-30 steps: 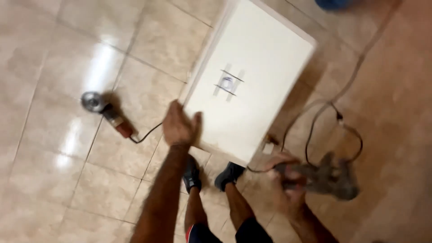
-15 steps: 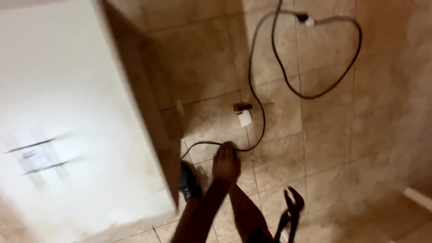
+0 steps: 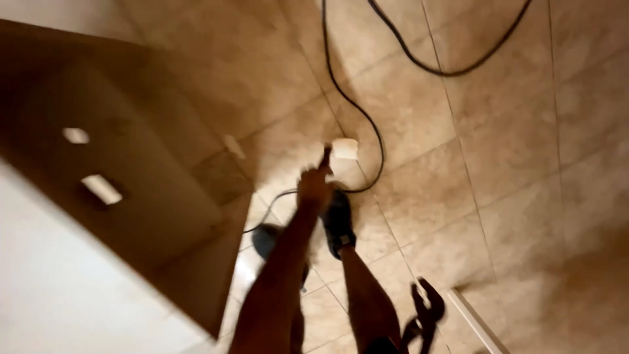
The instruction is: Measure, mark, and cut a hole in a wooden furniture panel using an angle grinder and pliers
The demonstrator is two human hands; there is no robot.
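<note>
While blurred, left hand reaches near white plug.

Large panel at left, standing over the tiled floor; left hand just right of it, reaching forward above the shoe; small block just ahead — beside the cable; pliers at lower right, near the leg.

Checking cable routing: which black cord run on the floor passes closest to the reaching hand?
The black cable that curves down past the small white block, beside the hand. The other black loop lies apart, up right.
</note>
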